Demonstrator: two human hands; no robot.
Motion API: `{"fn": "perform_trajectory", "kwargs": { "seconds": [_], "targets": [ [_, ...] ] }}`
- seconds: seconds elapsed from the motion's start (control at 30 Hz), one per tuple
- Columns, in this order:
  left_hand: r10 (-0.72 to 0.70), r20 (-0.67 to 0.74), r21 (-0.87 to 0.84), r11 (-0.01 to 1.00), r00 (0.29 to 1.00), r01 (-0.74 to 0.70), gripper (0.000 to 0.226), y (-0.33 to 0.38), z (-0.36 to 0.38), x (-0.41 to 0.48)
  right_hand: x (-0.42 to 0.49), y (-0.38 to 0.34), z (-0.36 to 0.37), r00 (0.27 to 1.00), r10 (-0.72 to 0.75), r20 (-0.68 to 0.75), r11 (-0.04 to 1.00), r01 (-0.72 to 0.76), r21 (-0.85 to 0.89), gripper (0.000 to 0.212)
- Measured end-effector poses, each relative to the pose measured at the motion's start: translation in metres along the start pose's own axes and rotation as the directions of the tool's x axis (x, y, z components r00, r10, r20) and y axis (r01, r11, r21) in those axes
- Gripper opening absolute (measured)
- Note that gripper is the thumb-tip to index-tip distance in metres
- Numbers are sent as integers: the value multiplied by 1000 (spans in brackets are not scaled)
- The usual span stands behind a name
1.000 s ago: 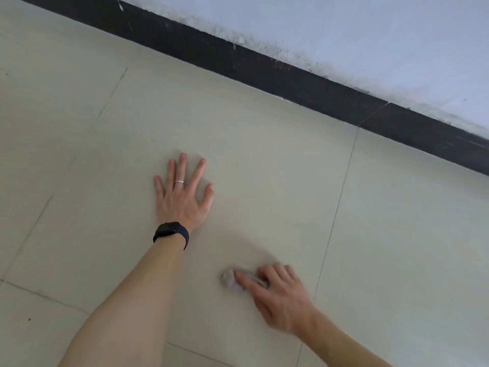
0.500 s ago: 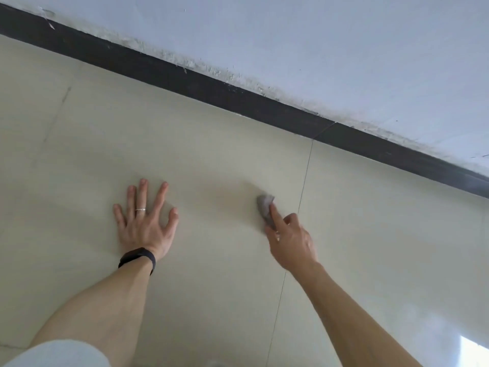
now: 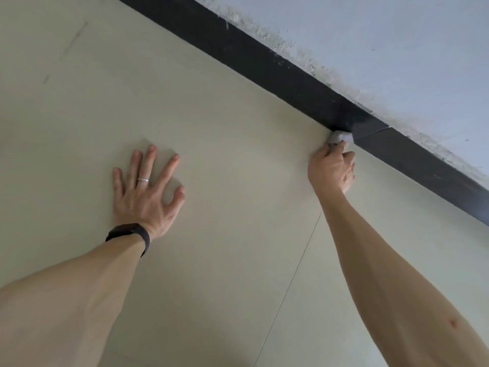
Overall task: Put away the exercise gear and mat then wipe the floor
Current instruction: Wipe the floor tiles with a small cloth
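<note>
The left grip (image 3: 146, 192), a bare hand, lies flat on the pale floor (image 3: 238, 247); its fingers are straight and spread wide, and it holds nothing; a thin silver ring (image 3: 143, 179) sits on one finger; a black band (image 3: 132, 231) goes round the wrist just behind the hand; the right grip (image 3: 332, 170) is stretched out far in front, well apart from the left one; its fingers are curled and they pinch a small grey cloth (image 3: 340, 136); the cloth is bunched up into a little lump and pokes out past the fingertips; it sits on the floor right where the floor meets the black strip (image 3: 264, 62) at the bottom of the wall (image 3: 397, 49), and it touches that strip; the wall above the strip is a light blue-grey, and its bottom edge looks rough and crumbly; a thin tile line (image 3: 291, 282) runs up the floor from the bottom of the view and goes under the right arm; both arms are bare and reach forward from the bottom corners; the right arm has a small red mark (image 3: 453, 323) low down near the corner; the floor looks smooth all over.
</note>
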State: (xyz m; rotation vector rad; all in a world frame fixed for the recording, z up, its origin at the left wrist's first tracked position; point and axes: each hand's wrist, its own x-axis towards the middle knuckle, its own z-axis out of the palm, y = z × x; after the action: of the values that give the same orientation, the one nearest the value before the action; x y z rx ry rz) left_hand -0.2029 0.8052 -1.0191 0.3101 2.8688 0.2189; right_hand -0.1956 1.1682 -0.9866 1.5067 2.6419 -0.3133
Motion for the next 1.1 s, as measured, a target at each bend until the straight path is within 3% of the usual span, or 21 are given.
{"fn": "perform_trajectory", "kwargs": {
  "seconds": [0.07,0.1,0.17,0.2,0.23,0.33,0.37,0.43,0.5,0.57,0.63,0.67,0.7,0.73,0.77,0.83,0.87,0.9,0.93,1.0,1.1],
  "targets": [
    [4,4,0,1000,1000,-4,67,0,0,0,-40,-24,11,914,-406,17,914,406,12,52],
    [6,10,0,1000,1000,-6,67,-1,0,1,-63,-29,14,785,-618,41,786,618,20,52],
    [6,8,5,1000,1000,-6,67,-1,-2,0,-75,-30,17,491,-866,98,493,870,-5,49],
    [9,0,3,1000,1000,-9,67,-1,-2,0,-61,-36,12,430,-896,111,429,903,-40,48],
    [11,-8,3,1000,1000,-11,67,-1,-1,-1,-40,-43,9,483,-868,115,474,875,-98,47],
    [7,-28,0,1000,1000,-7,67,1,2,-1,12,-59,4,791,-609,54,777,609,-158,48],
    [0,-26,1,1000,1000,0,67,1,2,0,9,-61,8,814,-581,31,805,579,-130,48],
    [-10,-13,9,1000,1000,11,66,1,1,1,-28,-59,20,748,-663,-14,747,661,-76,47],
    [-13,-7,8,1000,1000,14,66,1,-1,0,-85,-36,27,560,-828,28,561,828,-3,48],
    [-16,-7,-9,1000,1000,16,67,3,-3,-1,-144,0,28,211,-960,186,233,967,103,51],
    [-19,-5,-9,1000,1000,19,67,3,-4,-2,-181,34,26,-195,-940,281,-124,959,254,51],
    [-18,-4,-7,1000,1000,18,67,2,-5,-2,-181,41,26,-327,-900,287,-241,924,296,49],
    [-14,2,-2,1000,1000,14,66,2,-5,-2,-168,39,26,-397,-876,273,-312,900,305,47],
    [-12,13,5,1000,1000,12,66,1,-6,-2,-149,33,27,-384,-888,254,-316,910,269,45],
    [-11,20,10,1000,1000,11,66,1,-7,-1,-126,25,26,-269,-934,235,-223,953,203,44],
    [-11,17,19,1000,1000,10,66,2,-6,-2,-73,7,14,228,-955,192,238,971,31,45],
    [-12,17,25,1000,1000,11,66,3,-5,-2,-51,3,9,486,-859,160,491,871,-12,46],
    [-16,21,27,1000,1000,16,66,2,-5,-3,-38,2,6,657,-741,138,662,750,-14,47],
    [-23,33,27,999,999,22,65,2,-6,-3,-37,2,5,722,-679,134,725,688,-33,49],
    [-26,125,54,998,992,19,63,2,-14,2,-62,11,8,662,-737,134,665,746,-29,52],
    [-76,349,176,984,934,15,64,11,-40,5,-145,58,22,377,-913,154,393,915,89,64]
  ]
}}
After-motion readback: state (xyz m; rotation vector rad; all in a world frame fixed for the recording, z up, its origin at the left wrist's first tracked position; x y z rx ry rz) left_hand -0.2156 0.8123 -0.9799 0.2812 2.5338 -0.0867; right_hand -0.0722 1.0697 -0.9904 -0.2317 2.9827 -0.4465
